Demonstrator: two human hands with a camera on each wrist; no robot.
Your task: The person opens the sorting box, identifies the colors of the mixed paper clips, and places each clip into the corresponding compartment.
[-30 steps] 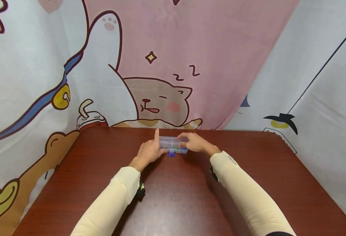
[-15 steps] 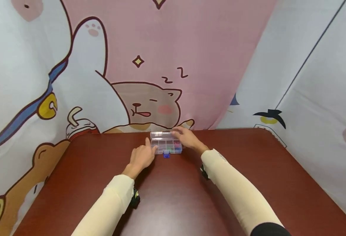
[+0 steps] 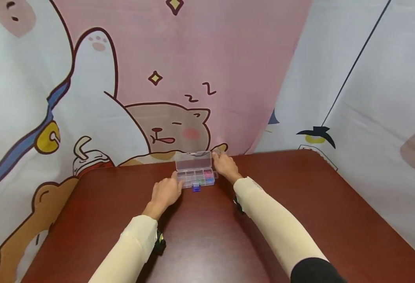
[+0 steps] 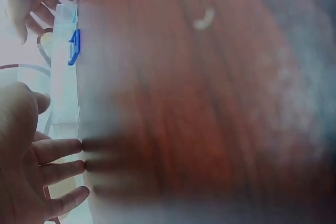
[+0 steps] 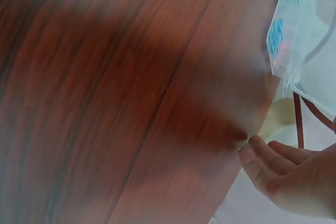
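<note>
A clear plastic compartment box [image 3: 189,177] lies on the table with its lid [image 3: 193,161] raised at the back. A blue latch [image 3: 196,187] hangs at its front. Small pink, blue and green pieces sit in the right-hand compartments, their kind too small to tell. My left hand [image 3: 166,191] rests at the box's left end, its lower fingers [image 4: 60,171] straight and touching the table. Beside the lid's right edge is my right hand [image 3: 225,167]; in the right wrist view its visible fingers [image 5: 268,156] are loosely extended, apart from the box body.
The box stands near the far edge of the brown wooden table [image 3: 207,236]. Right behind that edge hangs a cloth [image 3: 246,78] printed with cartoon animals, which also covers both sides.
The lid has swung from lying over the box to standing up at the back. My right hand has gone from above the box to the lid's right side. The left hand stays by the box.
</note>
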